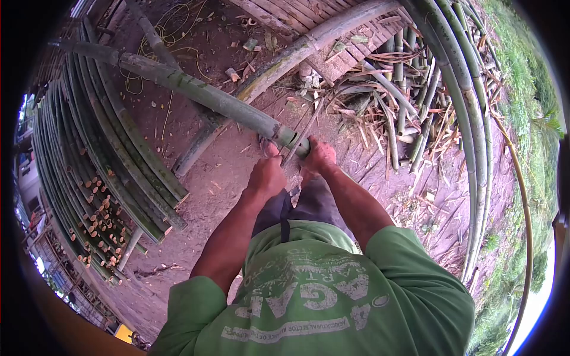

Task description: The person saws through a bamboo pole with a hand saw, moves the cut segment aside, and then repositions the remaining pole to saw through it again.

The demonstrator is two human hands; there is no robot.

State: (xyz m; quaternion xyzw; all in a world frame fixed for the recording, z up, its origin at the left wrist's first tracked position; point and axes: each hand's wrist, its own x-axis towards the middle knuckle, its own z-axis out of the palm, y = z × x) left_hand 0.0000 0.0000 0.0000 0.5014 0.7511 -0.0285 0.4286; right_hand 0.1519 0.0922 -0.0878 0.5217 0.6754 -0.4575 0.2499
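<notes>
A thick green bamboo pole (208,95) slants from the upper left down to my hands. Around its near end, my right hand (320,155) is closed. My left hand (267,176) is a fist just left of the pole's end, closed on the near end of a long thin tool (307,126) that looks like a saw. The tool crosses over the pole between my two hands, beside a dark notch in the bamboo. My left fingers partly hide its handle.
Curved bamboo supports (279,59) pass under the pole. Stacked long poles (101,142) lie at left. Cut pieces and scraps (409,89) are heaped at upper right, beside a slatted platform (350,53). Tall bent poles (469,107) stand at right; yellow cord (169,110) lies on the ground.
</notes>
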